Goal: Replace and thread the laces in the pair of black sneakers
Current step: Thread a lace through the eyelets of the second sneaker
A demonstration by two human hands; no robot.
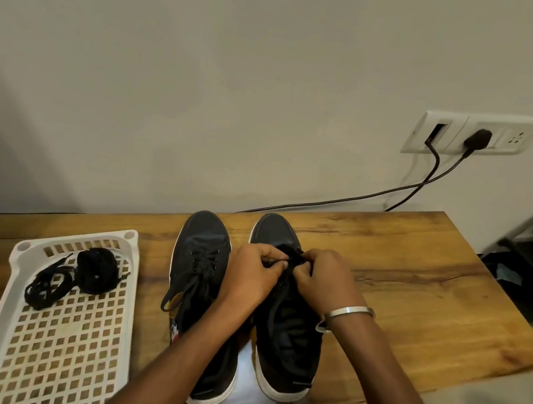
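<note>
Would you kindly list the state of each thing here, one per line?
Left sneaker: upright, laced, lace ends loose.
Right sneaker: upright, lace being worked.
Left hand: pinching the lace.
Right hand: pinching it too.
Tray: holds bundled black laces.
Wall socket: plug inserted.

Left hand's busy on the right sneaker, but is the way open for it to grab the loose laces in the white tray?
Probably yes. The loose laces lie uncovered in the white tray, to the left of the left hand; only the low tray rim stands between. It must first release the lace it pinches.
</note>
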